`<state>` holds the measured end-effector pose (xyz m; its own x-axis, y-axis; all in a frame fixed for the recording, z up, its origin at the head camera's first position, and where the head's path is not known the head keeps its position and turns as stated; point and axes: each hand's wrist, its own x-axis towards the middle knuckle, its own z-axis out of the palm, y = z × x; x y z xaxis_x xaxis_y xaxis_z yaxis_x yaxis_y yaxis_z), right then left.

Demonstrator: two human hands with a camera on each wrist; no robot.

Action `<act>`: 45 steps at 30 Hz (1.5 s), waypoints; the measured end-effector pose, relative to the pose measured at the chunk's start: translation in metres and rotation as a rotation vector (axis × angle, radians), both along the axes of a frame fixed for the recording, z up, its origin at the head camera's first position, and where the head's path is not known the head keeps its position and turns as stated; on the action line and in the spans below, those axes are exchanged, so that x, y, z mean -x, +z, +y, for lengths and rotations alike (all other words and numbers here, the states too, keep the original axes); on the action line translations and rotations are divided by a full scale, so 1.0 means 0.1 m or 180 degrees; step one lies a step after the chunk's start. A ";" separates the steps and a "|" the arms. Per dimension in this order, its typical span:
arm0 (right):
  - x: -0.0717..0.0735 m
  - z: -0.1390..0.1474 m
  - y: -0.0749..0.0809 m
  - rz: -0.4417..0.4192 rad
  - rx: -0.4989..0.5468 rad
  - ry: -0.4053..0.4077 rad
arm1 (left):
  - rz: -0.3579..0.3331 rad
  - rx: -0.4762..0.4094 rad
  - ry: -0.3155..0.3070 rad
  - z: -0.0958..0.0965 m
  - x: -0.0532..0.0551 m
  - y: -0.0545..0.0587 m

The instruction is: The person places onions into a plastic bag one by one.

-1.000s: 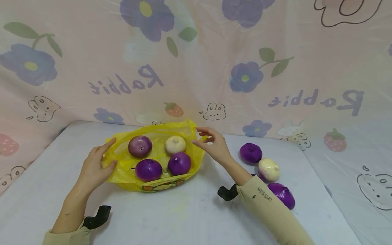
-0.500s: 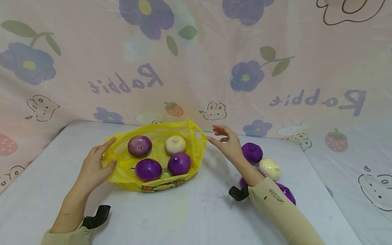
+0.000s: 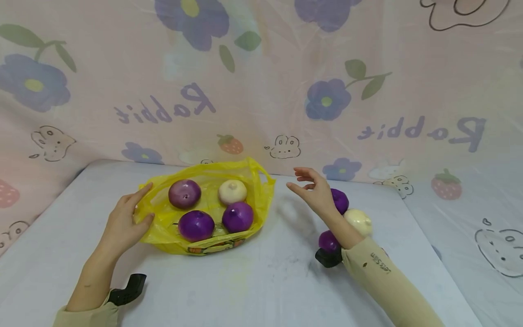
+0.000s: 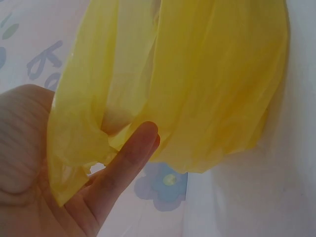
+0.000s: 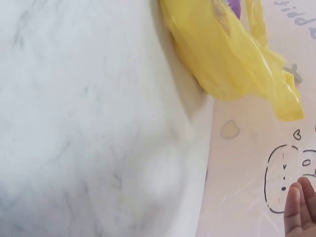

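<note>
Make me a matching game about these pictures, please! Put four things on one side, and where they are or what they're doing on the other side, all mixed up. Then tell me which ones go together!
Things:
1. Left grip
2. Yellow bag
3. Right grip
4. Rightmost pale onion

Where or how:
A. In the air, holding nothing
B. On the table, outside the bag
C. Touching the bag's edge
D. Open, with four onions showing inside

Right pairs: 1-C, 2-D, 3-A, 4-B
</note>
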<state>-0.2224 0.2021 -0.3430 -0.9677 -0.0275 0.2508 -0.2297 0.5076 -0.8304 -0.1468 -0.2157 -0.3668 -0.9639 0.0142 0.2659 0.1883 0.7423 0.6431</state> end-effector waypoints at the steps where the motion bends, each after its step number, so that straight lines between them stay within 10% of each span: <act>1: 0.00 0.02 0.00 -0.0018 -0.0008 -0.0023 | -0.0007 0.0000 0.0003 0.00 0.00 0.00; 19: -0.07 0.28 -0.01 -0.0444 -0.0106 -0.0750 | -0.0019 0.0005 0.0009 0.00 -0.01 0.00; 45: -0.06 0.51 -0.11 -0.1056 -0.0149 -0.0914 | 0.0011 0.0028 0.0000 0.00 -0.01 -0.01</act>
